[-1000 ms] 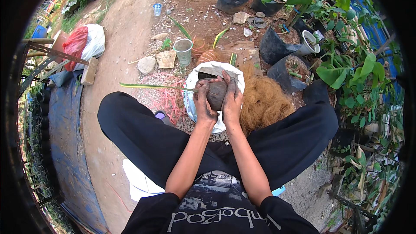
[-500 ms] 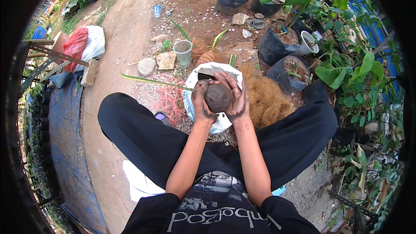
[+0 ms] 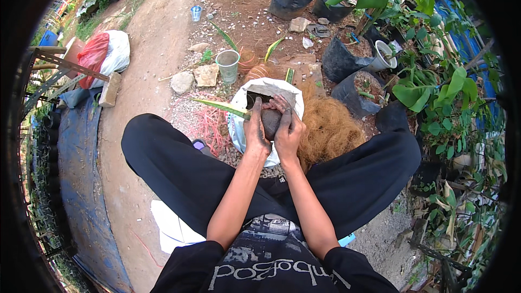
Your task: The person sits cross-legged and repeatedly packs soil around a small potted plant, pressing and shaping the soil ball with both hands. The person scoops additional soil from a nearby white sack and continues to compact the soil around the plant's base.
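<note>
A dark, rounded soil ball (image 3: 271,123) is pressed between my two soil-stained hands over the mouth of a white sack (image 3: 290,91). My left hand (image 3: 255,133) wraps its left side, thumb on top. Around the right side curl the fingers of my right hand (image 3: 289,135). A long yellow-edged green leaf (image 3: 220,106) sticks out leftward from the ball, past my left hand. Dark material shows inside the sack, partly hidden by my fingers. Right beside the sack lies a heap of brown fibre (image 3: 334,129).
Beyond the sack stand a clear plastic cup (image 3: 228,67), stones (image 3: 183,82) and string-wound balls (image 3: 260,70) with upright leaves. Pink string (image 3: 209,126) is tangled left of the sack. Black planting bags (image 3: 347,57) and leafy plants line the right side.
My right hand has turned and closed over the ball's right side, covering more of it. The leaf has swung, now appearing shorter and broader.
</note>
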{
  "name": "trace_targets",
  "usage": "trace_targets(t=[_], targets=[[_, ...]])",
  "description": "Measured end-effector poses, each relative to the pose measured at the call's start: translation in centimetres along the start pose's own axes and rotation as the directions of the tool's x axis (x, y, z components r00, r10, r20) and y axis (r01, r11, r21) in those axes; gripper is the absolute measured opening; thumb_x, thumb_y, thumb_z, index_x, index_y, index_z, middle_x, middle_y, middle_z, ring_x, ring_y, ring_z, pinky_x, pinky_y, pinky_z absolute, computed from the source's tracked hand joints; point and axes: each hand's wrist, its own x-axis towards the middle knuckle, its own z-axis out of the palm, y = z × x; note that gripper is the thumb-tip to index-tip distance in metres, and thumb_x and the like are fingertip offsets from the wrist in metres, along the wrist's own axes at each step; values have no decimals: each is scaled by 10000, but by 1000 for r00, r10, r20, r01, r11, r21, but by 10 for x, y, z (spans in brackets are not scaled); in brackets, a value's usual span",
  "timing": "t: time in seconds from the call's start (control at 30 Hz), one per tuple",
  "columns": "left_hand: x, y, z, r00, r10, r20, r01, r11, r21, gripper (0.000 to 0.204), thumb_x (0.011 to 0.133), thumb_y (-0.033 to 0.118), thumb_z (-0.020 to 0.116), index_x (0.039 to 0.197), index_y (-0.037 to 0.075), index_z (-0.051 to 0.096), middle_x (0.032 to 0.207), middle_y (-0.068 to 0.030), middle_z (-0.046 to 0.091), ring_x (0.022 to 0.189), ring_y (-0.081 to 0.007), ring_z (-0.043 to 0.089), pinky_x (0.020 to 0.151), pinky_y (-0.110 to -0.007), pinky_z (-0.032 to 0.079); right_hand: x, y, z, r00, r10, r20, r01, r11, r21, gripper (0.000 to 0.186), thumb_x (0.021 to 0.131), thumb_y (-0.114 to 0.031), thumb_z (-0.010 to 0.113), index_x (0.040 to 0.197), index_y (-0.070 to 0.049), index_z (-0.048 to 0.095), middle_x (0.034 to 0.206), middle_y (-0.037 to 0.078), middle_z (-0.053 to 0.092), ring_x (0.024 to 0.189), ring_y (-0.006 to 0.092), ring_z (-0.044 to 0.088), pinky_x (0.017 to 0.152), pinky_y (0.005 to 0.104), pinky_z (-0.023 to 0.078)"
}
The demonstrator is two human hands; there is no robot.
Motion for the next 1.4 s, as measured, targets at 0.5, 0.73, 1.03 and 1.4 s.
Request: trace_targets(t=[0.5,0.73,1.03,1.4], targets=[[-3,7,-4,965,169,203,-142,980,-140,158,890,153,624,901,0,584,810,-121,646,773,-203,641,731,-320,529,5,1,0,810,495,315,-580,598,553,519,988,-403,400,1173,48,579,1210,139,589,999,154,576,938,303,449],[-1,7,-3,876,283,390,-305,952,-6,171,905,182,606,928,14,581,967,-107,627,958,-193,586,888,-339,456,12,-6,-9,696,591,409,-699,425,575,518,972,-393,442,1251,37,517,1245,119,569,1102,172,561,964,319,449],[2,11,3,977,-23,210,38,997,-70,409,892,344,635,1105,8,541,1118,-125,585,983,-179,580,838,-315,487,0,-1,-4,957,291,18,-283,915,287,237,903,-132,537,930,74,652,916,134,679,829,172,629,793,295,496],[-6,4,8,972,204,118,-180,966,-186,168,894,116,595,1000,-4,543,922,-139,667,806,-203,652,776,-322,536,9,-38,27,931,25,-364,-102,976,-195,188,875,-57,554,987,47,662,951,150,683,922,240,649,872,315,474]])
